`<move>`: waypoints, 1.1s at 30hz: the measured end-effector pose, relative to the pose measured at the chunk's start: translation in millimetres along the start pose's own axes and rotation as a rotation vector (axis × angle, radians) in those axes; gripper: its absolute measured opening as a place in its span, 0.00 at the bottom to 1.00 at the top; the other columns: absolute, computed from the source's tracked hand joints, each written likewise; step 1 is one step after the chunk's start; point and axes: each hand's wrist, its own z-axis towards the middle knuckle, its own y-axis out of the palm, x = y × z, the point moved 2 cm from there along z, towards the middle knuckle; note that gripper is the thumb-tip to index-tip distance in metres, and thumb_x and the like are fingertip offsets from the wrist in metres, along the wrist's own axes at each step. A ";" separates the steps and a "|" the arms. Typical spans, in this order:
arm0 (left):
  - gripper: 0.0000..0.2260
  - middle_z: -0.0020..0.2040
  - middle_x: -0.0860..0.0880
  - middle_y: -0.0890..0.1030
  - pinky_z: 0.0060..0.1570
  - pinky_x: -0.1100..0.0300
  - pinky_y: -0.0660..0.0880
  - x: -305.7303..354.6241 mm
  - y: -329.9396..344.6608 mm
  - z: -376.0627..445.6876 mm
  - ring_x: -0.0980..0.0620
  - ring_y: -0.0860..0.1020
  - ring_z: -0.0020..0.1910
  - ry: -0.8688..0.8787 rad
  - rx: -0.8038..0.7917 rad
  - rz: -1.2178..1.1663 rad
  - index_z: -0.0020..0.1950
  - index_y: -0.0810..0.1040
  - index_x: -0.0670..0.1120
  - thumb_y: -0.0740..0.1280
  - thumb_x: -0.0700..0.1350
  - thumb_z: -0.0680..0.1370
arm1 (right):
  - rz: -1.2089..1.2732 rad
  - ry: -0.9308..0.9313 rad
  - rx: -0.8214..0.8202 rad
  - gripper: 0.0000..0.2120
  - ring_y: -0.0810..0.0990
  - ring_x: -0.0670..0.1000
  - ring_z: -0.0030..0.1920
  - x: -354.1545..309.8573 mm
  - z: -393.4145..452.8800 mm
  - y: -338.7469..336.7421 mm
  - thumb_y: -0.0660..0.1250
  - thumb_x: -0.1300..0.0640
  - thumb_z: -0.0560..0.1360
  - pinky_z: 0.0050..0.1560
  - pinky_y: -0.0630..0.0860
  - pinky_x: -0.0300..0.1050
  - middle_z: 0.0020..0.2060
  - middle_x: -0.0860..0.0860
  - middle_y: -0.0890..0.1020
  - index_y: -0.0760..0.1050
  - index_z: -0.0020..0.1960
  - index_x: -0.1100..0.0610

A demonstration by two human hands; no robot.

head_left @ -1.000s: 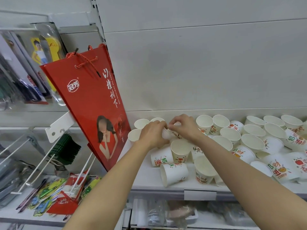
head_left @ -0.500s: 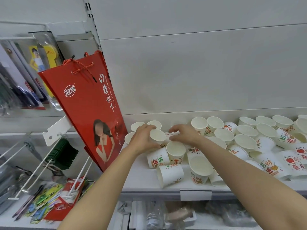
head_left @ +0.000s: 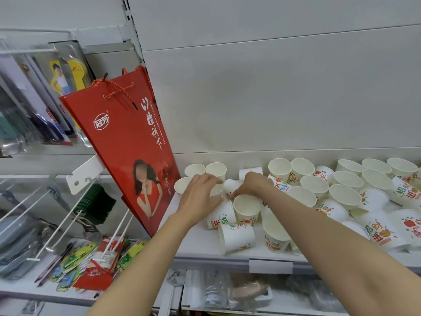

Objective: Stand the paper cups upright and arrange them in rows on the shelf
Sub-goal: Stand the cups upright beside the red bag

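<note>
Paper cups [head_left: 237, 237] tipped at shelf [head_left: 200, 245] front edge; mid-shelf, left hand [head_left: 200, 197] spread over upright cup, right hand [head_left: 252, 184] pinching tipped cup [head_left: 231, 185]. Best: pivot upright, seat beside back-left cups [head_left: 205, 169].

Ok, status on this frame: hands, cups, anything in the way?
Left hand resting over an upright cup at the row's left end, grip unclear. Right hand on a tipped cup. Another cup on its side near the shelf's front edge. Red bag crowds left.

Both forearms are bare, with no sleeves visible. The left hand [head_left: 200, 197] and right hand [head_left: 252, 184] have no gloves, rings or watch.
</note>
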 end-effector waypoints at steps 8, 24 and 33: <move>0.28 0.64 0.50 0.75 0.55 0.51 0.70 27.9 4.7 -2.9 0.47 0.68 0.61 -0.033 -0.452 0.186 0.72 0.68 0.54 0.70 0.54 0.73 | 0.438 -0.226 0.215 0.29 0.72 0.54 0.55 25.1 -7.2 -31.7 0.76 0.51 0.63 0.52 0.68 0.46 0.59 0.54 0.69 0.71 0.61 0.49; 0.33 0.62 0.54 0.75 0.56 0.54 0.72 30.1 -29.5 -42.7 0.51 0.70 0.61 -0.262 0.007 -0.009 0.70 0.70 0.54 0.75 0.57 0.67 | 1.040 -0.421 0.227 0.21 0.80 0.41 0.45 50.7 -70.8 -44.7 0.75 0.53 0.69 0.40 0.74 0.32 0.51 0.48 0.81 0.75 0.61 0.51; 0.27 0.58 0.55 0.76 0.53 0.59 0.72 -13.7 -38.3 -84.9 0.55 0.75 0.54 -0.484 0.177 -0.304 0.64 0.75 0.50 0.77 0.50 0.67 | 0.497 -0.452 0.377 0.36 0.74 0.48 0.57 -30.7 -98.1 -7.7 0.75 0.35 0.61 0.54 0.69 0.41 0.55 0.49 0.76 0.75 0.62 0.54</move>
